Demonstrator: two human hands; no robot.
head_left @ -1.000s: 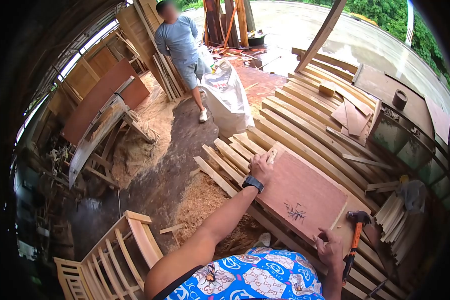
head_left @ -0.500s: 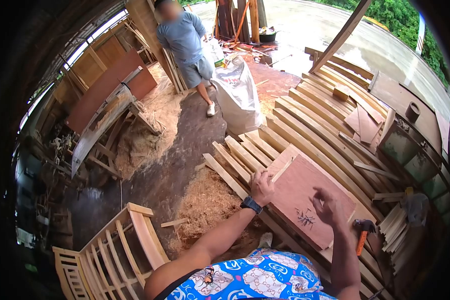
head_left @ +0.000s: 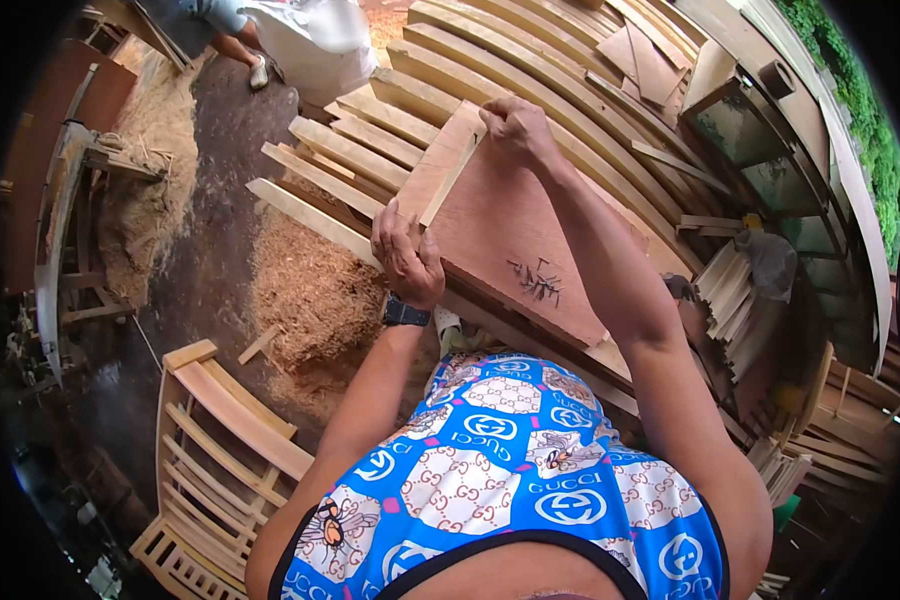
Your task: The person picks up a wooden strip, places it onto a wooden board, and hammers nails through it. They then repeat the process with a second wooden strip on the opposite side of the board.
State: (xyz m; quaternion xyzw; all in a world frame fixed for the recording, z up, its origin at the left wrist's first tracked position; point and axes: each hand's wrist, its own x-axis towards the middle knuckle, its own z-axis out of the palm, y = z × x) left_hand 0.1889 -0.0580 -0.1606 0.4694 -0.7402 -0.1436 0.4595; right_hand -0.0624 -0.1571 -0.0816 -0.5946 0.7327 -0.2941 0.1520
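Observation:
A reddish plywood panel (head_left: 500, 215) lies on a row of wooden beams in front of me. Across its left part runs a thin wooden strip (head_left: 451, 178). My left hand (head_left: 407, 257) is closed at the strip's near end, fingers over the panel's edge and thumb by the strip. At the far end, my right hand (head_left: 520, 130) pinches the strip with bent fingers. A small pile of nails (head_left: 538, 281) rests on the panel between my arms. The hammer (head_left: 678, 288) is mostly hidden behind my right forearm.
Long beams (head_left: 560, 100) stretch beyond the panel. Sawdust (head_left: 305, 300) covers floor at left, near a slatted wooden chair frame (head_left: 235, 405). A white sack (head_left: 320, 50) and a person's leg (head_left: 240, 42) are at the top. Thin slats (head_left: 725, 290) are stacked at right.
My right hand has moved from above the nails to the strip's far end. My left hand has come to its near end. The view has tilted down and turned right.

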